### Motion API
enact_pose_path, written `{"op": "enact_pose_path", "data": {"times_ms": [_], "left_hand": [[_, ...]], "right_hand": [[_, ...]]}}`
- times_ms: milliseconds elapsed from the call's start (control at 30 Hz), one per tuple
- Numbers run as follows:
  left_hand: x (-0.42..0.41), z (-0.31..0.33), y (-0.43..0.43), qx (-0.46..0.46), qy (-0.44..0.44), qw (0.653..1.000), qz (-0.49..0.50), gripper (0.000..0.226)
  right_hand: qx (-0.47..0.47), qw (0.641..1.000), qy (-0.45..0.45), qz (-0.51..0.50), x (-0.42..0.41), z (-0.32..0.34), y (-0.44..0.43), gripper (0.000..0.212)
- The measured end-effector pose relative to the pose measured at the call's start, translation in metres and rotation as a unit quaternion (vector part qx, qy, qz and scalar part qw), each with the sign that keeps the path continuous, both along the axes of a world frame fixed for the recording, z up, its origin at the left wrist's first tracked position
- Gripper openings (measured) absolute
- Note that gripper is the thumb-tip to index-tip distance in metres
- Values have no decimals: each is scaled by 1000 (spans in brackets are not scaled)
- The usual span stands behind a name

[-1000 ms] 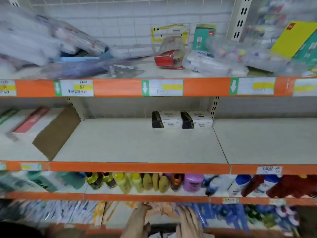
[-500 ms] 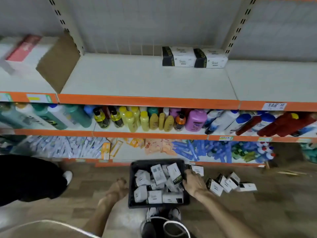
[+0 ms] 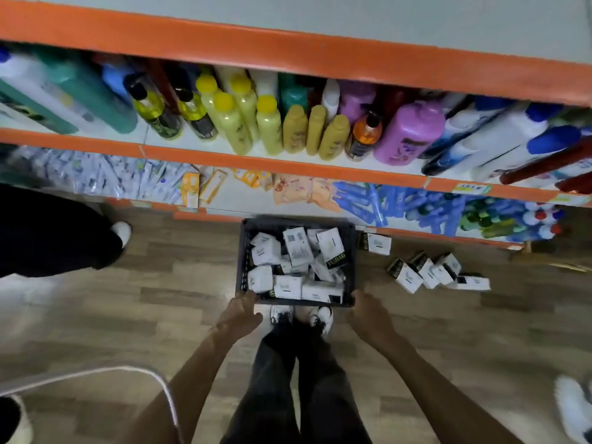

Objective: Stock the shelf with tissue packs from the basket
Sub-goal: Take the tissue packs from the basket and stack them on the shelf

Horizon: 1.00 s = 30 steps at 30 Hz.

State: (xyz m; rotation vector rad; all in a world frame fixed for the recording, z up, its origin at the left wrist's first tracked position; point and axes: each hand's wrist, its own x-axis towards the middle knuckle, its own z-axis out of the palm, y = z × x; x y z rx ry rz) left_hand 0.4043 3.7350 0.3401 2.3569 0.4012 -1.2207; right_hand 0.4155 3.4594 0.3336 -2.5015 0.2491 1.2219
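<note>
A shop aisle with a wood-look floor runs along orange-edged shelving, and a dark basket sits on that floor just in front of the person's own shoes, heaped with white tissue packs. The left hand is at the basket's near left corner and the right hand at its near right corner. Blur hides whether the fingers are hooked over the rim or only touching it. The packs lie loose and slanted, so a tilted or jerky lift would probably tip some over the low wall. More packs already lie scattered on the floor to the right, easy to step on. The pale shelf overhead juts out above the bottles, and its orange lip could catch the basket rising straight up. Another person's foot stands to the left. The freest room looks to be behind, towards the person.
</note>
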Motion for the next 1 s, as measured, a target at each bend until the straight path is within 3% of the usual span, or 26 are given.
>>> {"op": "enact_pose_path", "data": {"times_ms": [200, 400, 600, 767, 867, 1000], "left_hand": [[6, -95, -2, 22, 10, 999, -22, 43], [18, -171, -4, 36, -13, 998, -40, 44], [24, -226, -10, 39, -29, 997, -57, 46], [29, -272, -6, 61, -32, 995, -74, 53], [30, -290, -3, 76, -34, 991, -105, 61], [32, -324, 0, 111, -46, 979, -164, 79]], "right_hand": [[-28, 998, 37, 44, 8, -91, -4, 58], [-7, 999, 35, 33, 18, -168, 1, 27], [-16, 998, 27, 63, 31, -214, 5, 44], [-20, 999, 10, 48, 40, -259, -2, 47], [-28, 999, 11, 35, 40, -282, -3, 60], [-50, 999, 9, 15, 43, -323, 0, 61]]}}
